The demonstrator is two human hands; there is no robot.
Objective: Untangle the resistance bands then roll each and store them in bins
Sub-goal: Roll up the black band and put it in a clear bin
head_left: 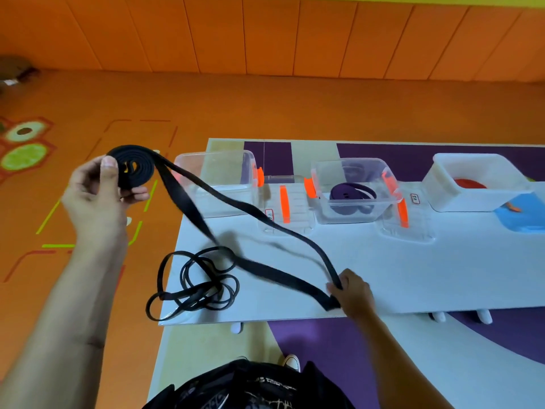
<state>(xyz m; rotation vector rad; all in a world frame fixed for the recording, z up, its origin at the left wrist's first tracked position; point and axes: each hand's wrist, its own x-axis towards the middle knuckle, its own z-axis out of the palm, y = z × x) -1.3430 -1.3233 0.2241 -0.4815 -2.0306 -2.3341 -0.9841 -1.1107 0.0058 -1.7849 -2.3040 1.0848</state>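
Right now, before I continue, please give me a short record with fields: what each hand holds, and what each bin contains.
left hand: holds the rolled coil of the wide black rubber band, raised left of the table
right hand: grips the same band's loose loop end, low over the white table
thin black bands: tangled pile on the table's left end
left clear plastic bin: nothing seen inside
middle clear plastic bin: rolled purple band
white opaque bin: red band

Bright, even light casts soft shadows on the white table (pixel 413 276), above which the black band (pixel 280 278) smears with motion blur.
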